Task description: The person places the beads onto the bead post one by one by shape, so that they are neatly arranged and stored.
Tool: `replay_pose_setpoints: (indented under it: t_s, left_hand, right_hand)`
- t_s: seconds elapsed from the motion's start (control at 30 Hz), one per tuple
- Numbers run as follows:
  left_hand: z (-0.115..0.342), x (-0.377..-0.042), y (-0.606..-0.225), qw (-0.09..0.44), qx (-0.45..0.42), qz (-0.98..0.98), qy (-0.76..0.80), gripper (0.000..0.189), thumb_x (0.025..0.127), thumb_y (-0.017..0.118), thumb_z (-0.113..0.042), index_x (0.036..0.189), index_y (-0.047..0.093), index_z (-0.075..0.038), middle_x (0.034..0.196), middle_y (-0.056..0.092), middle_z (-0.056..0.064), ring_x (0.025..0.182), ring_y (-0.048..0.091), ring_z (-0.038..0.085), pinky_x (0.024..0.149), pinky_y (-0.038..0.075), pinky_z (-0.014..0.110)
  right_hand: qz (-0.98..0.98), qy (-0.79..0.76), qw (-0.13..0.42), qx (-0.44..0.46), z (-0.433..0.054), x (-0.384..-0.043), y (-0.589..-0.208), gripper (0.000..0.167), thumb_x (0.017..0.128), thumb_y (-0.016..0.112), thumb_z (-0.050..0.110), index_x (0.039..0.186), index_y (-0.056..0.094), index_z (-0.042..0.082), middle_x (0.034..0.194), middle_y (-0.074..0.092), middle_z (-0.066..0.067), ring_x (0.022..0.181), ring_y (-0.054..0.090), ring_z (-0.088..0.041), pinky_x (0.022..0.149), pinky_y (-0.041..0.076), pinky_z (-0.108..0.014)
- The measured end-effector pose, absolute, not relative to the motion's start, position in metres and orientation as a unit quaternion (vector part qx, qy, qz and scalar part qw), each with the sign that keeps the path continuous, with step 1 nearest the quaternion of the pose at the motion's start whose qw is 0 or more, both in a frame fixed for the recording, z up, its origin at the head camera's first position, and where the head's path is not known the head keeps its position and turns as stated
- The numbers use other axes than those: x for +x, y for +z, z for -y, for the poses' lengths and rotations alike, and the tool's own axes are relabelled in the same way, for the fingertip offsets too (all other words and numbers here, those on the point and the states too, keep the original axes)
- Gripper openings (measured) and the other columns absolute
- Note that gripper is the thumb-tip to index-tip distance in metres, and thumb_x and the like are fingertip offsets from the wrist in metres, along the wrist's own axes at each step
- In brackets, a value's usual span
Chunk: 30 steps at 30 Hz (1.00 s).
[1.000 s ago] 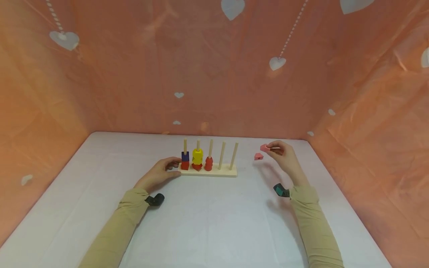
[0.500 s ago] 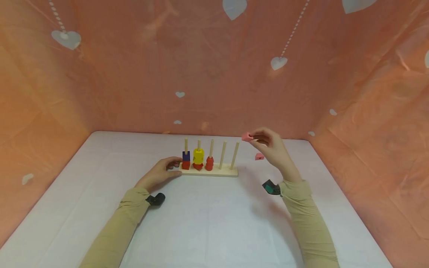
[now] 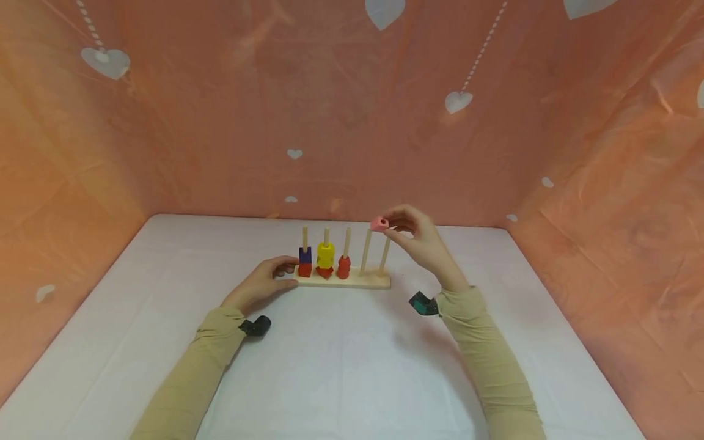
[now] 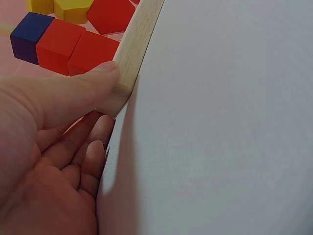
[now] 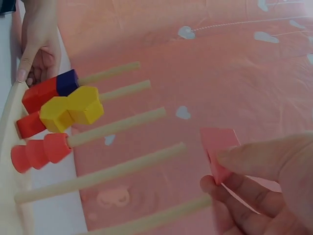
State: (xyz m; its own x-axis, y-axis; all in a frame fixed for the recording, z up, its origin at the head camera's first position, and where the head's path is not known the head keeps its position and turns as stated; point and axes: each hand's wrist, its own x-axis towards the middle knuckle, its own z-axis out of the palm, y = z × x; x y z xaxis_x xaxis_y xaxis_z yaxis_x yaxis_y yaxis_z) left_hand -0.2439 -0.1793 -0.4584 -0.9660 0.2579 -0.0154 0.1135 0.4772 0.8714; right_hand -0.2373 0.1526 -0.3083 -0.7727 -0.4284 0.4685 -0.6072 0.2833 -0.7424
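A wooden peg stand with several upright pegs stands on the table. My left hand holds its left end, thumb on the wood and fingers curled beside it. From the left, the first peg carries red blocks under a blue block. The second has yellow blocks above a red one, and the third has rounded red beads. The two right pegs are bare. Near their tips, my right hand pinches a pink block between thumb and fingers. The block's hole shows in the head view.
A white cloth covers the table. Behind and at the sides hangs an orange-pink sheet with heart prints. A black wrist camera sits on the right wrist and another camera on the left.
My right hand has carried the pink block left and up, from the table's right side to the right pegs. A second pink block on the table is now hidden behind it. The left hand stays put.
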Motion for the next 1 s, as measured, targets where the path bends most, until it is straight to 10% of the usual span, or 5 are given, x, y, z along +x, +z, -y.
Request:
replay_pose_setpoints:
  t_s: [0.8,1.0]
  left_hand:
    - [0.179,-0.243,-0.456,0.074,0.107,-0.853,0.506,0.053,0.087,0.071,-0.015,0.135,0.051,-0.008,0.124,0.054,0.012,0.113,0.047,0.029,0.102,0.037,0.046]
    - [0.178,-0.242,-0.456,0.069,0.111,-0.853,0.505,0.052,0.087,0.071,-0.014,0.135,0.051,-0.007,0.123,0.054,0.012,0.112,0.047,0.029,0.101,0.037,0.046]
  right_hand:
    - [0.815,0.517,0.011,0.261,-0.143,-0.268,-0.35,0.026,0.087,0.069,0.004,0.112,0.065,-0.002,0.1,0.065,-0.013,0.084,0.053,-0.023,0.068,0.044,-0.022]
    - [0.804,0.555,-0.046,0.209,-0.146,-0.277,-0.372,0.031,0.085,0.073,0.01,0.113,0.065,0.003,0.107,0.065,-0.011,0.094,0.058,-0.024,0.08,0.051,-0.026]
